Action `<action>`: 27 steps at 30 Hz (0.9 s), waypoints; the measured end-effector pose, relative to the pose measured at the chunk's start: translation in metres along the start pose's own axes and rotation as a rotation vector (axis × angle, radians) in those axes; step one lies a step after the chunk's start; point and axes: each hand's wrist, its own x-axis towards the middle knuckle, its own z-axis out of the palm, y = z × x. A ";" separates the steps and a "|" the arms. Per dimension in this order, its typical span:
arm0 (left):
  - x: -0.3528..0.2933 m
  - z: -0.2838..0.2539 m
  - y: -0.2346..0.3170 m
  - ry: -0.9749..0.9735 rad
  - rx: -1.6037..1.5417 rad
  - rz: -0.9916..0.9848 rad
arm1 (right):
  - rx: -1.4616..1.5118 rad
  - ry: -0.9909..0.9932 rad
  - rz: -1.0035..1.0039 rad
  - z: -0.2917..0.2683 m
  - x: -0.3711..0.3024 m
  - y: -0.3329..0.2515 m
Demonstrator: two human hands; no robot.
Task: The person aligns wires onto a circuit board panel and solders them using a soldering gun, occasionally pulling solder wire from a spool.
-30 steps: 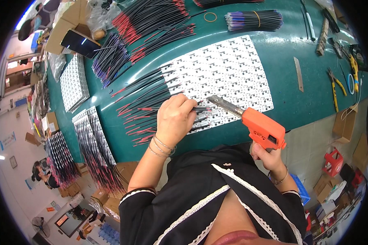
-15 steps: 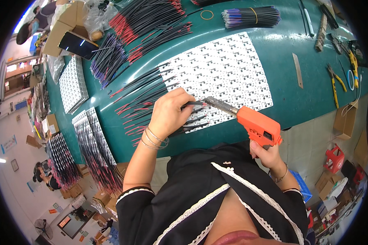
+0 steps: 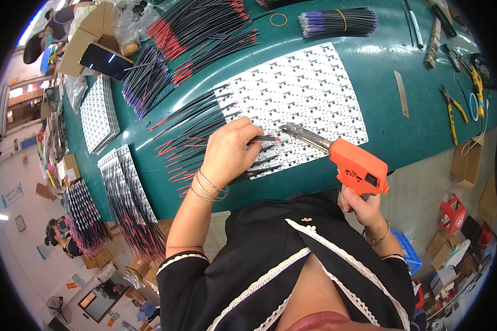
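One stack of white boards at the far left of a green table; then one left hand, fingers drawn in on black wires with red ends, nearest this hand, long axis running left to right, tips jutting over the white circuit panel. To the right I count one orange soldering gun, its metal tip just beside the wire ends, apart from them, the handle wrapped by the right hand, from which the wires lie leftward and farther from the body.
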 end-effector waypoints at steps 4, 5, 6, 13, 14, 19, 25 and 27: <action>0.000 0.001 -0.003 0.008 -0.103 0.001 | 0.023 0.009 -0.005 0.001 0.001 0.000; 0.000 0.001 -0.003 0.027 -0.189 -0.013 | 0.022 0.009 -0.007 0.001 0.002 0.000; 0.001 0.000 -0.004 0.028 -0.188 -0.012 | 0.015 0.017 -0.014 0.001 0.003 -0.002; -0.001 -0.005 -0.005 0.100 -0.170 -0.032 | -0.052 -0.007 -0.049 0.004 0.014 -0.008; -0.001 -0.005 -0.004 0.133 -0.197 -0.062 | -0.053 -0.010 -0.050 0.004 0.015 -0.008; -0.003 0.000 -0.009 0.175 -0.161 -0.104 | -0.056 -0.036 -0.026 0.008 0.019 -0.008; -0.001 0.006 -0.003 0.201 -0.074 -0.141 | -0.077 -0.060 0.000 0.006 0.019 -0.005; -0.002 0.010 -0.006 0.232 -0.049 -0.119 | -0.069 -0.060 0.006 0.006 0.020 -0.006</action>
